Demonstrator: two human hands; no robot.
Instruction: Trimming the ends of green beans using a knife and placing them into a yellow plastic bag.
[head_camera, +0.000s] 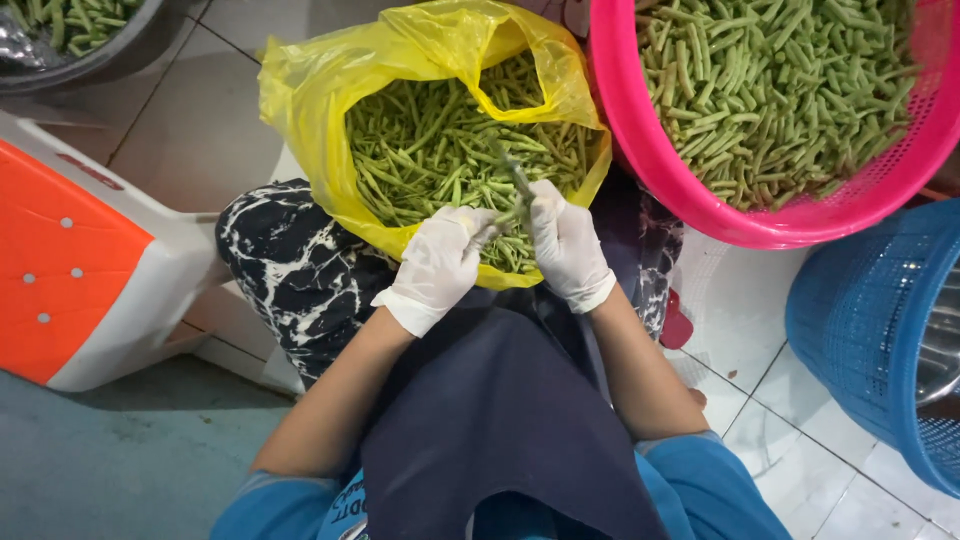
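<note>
Yellow, thin and crinkly, the plastic bag (300, 90) sits open on the person's lap, its mouth folded back and its belly packed with slim green beans (420, 150) lying every which way. Both hands wear white, slightly wrinkled disposable gloves. The left hand (440, 262) is curled, thumb and fingertips pinched onto the lower end of a single green bean (515, 180) right at the bag's front edge. The right hand (568, 245) is closed around that same bean from the other side, fingers wrapped tight, and the bean's free end pokes up and away over the pile. The two hands meet, gloves touching, just above the bag's near rim.

Up at the top right, a bright pink plastic basket (640, 150), round with a fine perforated wall, is heaped with short cut bean pieces (780, 80), stubbier and paler than the ones in the bag. Beside it, lower right, a blue mesh basket (860, 320) shows ribbed, latticed plastic with a shiny metal bowl (945, 350) nested inside. Top left corner, a grey metal basin (80, 65) holds more green pieces. On the left, a white and orange moulded plastic stool (90, 270) lies tipped, small round dimples dotting the orange panel. A dark navy apron (500, 420) drapes down over black-and-white marbled trousers (290, 270), blue sleeves (710, 490) at the bottom edge. Pale glossy floor tiles (790, 430) run underneath.
</note>
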